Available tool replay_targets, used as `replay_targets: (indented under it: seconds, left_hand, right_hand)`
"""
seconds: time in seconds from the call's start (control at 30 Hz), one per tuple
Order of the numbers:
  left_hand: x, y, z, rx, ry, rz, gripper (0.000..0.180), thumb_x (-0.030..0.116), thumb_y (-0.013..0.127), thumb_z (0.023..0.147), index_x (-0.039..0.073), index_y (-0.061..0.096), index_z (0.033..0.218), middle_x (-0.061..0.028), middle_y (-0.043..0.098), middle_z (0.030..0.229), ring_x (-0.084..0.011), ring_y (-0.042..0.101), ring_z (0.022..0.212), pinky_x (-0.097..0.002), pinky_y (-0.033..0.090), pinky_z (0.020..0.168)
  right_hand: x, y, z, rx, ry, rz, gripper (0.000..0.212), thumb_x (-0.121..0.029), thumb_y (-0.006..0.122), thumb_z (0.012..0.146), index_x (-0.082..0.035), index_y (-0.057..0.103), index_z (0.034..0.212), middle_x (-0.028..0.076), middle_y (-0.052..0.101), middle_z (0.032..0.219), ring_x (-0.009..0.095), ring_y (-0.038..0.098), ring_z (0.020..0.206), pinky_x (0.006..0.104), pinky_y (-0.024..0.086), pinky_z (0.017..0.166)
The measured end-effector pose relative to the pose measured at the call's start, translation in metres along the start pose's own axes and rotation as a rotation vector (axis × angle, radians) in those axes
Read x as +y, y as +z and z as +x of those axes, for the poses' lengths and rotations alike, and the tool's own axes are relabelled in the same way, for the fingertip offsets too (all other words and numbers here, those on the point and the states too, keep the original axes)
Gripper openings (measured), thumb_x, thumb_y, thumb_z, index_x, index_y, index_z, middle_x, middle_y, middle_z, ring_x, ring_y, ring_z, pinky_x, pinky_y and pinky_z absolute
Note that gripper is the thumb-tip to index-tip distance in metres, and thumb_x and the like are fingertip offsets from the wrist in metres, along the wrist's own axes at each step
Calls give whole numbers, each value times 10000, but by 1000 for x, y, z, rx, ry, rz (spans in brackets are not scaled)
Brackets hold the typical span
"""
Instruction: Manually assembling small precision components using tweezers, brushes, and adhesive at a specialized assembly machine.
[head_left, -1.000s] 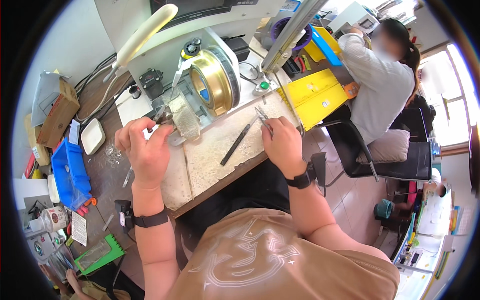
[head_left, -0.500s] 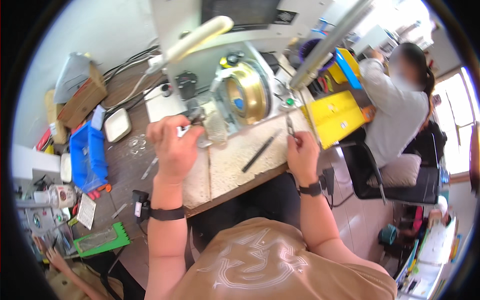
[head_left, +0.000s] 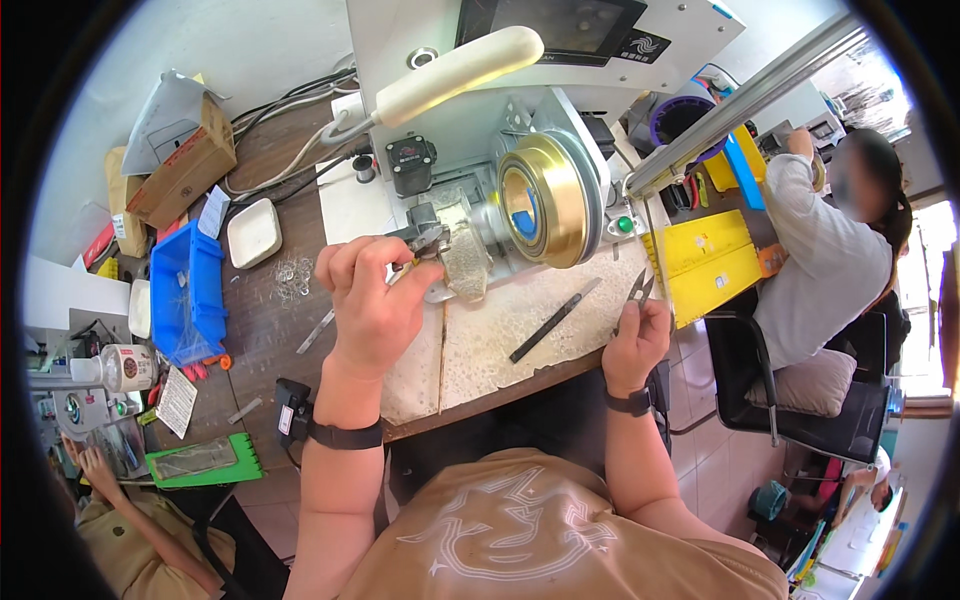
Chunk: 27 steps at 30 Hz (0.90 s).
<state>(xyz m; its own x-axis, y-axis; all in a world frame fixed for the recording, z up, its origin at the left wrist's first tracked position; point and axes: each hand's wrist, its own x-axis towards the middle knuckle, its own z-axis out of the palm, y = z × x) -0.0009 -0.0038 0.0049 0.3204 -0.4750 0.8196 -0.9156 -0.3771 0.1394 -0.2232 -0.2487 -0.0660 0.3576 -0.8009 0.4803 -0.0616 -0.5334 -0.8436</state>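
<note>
My left hand (head_left: 375, 305) is raised at the machine, its thumb and forefinger pinched together beside a small metal fitting (head_left: 430, 240). What lies between those fingertips is too small to name. Just right of the fitting is a rough, crusted pale block (head_left: 466, 262). Farther right stands a gold-coloured wheel (head_left: 570, 200) with a blue patch in its hub. At the bench's right edge my right hand (head_left: 638, 350) is closed round small scissors (head_left: 640, 290), their parted blades pointing up. A dark-handled knife (head_left: 552, 322) lies on the pale board (head_left: 480, 370) between my hands.
A white lamp arm (head_left: 460, 75) hangs over the machine. Left are a white dish (head_left: 254, 235), clear rings (head_left: 292, 278) and a blue bin (head_left: 188, 300). A yellow tray (head_left: 705, 265) stands right, near a seated person (head_left: 825, 220); another person's arms show at lower left.
The view has shifted, so the machine and bench sit farther right and look sharper. My left hand remains at the metal fitting, and the scissors remain in my right hand.
</note>
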Motion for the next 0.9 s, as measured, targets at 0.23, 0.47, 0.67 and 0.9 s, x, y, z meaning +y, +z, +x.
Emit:
replay_targets:
  seconds: [0.23,0.47,0.67,0.9]
  left_hand:
    - [6,-18,6,-53,-31,-98,167,75,802,676,173,734,793,-21,529,975,-255,509,978,-413,335,853]
    - [13,-43,25,-135,-396,-494,99,131,714,931,58,648,916,-39,544,965,-195,502,924,-308,386,869]
    - [-2,-37,23,-79,-737,-668,168,170,660,978,11,635,930,-36,597,906,-158,545,883,-289,431,847]
    - [-15,-25,6,-115,-964,-741,133,166,646,1004,34,641,983,61,558,895,-29,461,844,-188,361,772]
  right_hand:
    - [-8,-2,0,-26,-16,7,88,-41,633,937,-20,555,902,9,482,794,108,436,694,252,390,637]
    - [-6,-5,0,-49,-35,19,88,-42,632,938,-21,554,904,12,481,769,110,438,674,256,393,624]
    - [-5,-4,1,-40,-22,64,94,-45,636,938,-24,553,899,11,482,761,111,437,665,258,388,615]
    - [-1,-6,1,-57,-40,61,76,-20,617,954,-28,553,914,-15,485,787,80,426,685,233,370,624]
